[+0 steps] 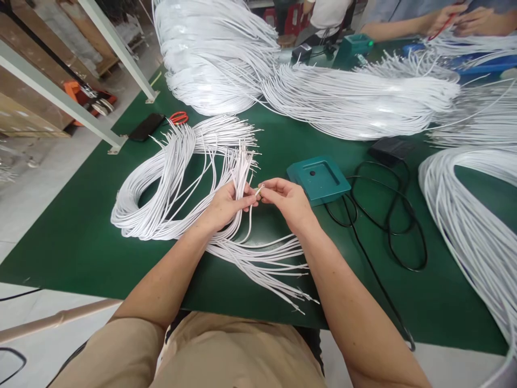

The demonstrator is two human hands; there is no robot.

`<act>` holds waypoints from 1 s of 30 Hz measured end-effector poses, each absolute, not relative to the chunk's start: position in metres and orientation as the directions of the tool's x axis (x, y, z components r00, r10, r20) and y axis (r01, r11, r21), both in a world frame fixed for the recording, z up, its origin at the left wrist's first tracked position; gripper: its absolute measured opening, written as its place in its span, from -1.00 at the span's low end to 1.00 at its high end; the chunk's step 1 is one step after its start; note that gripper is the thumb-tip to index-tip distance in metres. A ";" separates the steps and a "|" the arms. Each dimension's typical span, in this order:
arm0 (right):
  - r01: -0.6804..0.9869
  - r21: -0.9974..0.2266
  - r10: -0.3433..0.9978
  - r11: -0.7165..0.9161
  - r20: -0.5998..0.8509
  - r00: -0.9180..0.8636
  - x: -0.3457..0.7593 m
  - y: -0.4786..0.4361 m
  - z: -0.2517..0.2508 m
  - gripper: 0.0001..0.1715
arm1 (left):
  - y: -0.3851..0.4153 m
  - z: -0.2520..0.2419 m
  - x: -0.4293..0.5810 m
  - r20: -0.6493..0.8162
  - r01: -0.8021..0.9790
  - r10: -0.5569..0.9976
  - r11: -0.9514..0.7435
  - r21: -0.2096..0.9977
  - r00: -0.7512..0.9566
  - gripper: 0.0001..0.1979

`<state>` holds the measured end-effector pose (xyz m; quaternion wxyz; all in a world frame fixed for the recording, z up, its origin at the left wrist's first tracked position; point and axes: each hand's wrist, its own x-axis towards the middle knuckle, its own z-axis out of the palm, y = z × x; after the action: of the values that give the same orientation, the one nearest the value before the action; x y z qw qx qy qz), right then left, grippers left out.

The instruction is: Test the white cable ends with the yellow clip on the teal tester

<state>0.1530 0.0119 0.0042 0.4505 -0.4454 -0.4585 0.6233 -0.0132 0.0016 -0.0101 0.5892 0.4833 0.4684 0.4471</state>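
A coiled bundle of thin white wires point(161, 183) lies on the green table point(81, 237) in front of me. My left hand point(226, 205) is closed around a bunch of the bundle's wire ends, which stick up past its fingers. My right hand point(285, 198) pinches the tip of a single white wire point(258, 189) right beside the left hand's fingertips. More loose wire ends point(274, 264) fan out on the table under my forearms. A teal square box point(319, 179) with a small hole on top sits just right of my right hand.
Large heaps of white wire point(218, 54) fill the back and right of the table. A black cable point(388, 226) loops from the teal box. Red-handled scissors point(178, 117) and a black phone point(146, 127) lie at back left. Another person's hands point(452, 19) work at the far right.
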 end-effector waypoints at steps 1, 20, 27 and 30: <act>-0.157 -0.973 0.973 -0.169 -0.139 -0.181 0.152 0.011 0.004 -0.75 | 0.002 -0.010 -0.013 -0.117 -0.068 0.980 0.129 0.989 0.161 -0.69; -0.439 -0.772 0.878 -0.460 -0.319 -0.358 0.149 0.017 -0.008 -0.83 | -0.001 -0.014 -0.004 -0.052 -0.072 0.994 0.059 0.996 0.094 -0.67; -0.345 -0.898 0.937 -0.272 -0.166 -0.308 0.151 0.011 0.000 -0.74 | -0.004 -0.005 -0.002 -0.072 -0.080 0.985 0.085 0.993 0.157 -0.70; -0.280 -0.941 0.947 -0.192 -0.102 -0.306 0.152 0.010 0.004 -0.74 | -0.005 -0.005 -0.002 -0.064 -0.066 0.983 0.076 0.995 0.175 -0.72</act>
<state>0.1518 0.0099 0.0043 0.4543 -0.3751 -0.4444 0.6748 -0.0025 -0.0048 -0.0047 0.5764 0.5052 0.4538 0.4546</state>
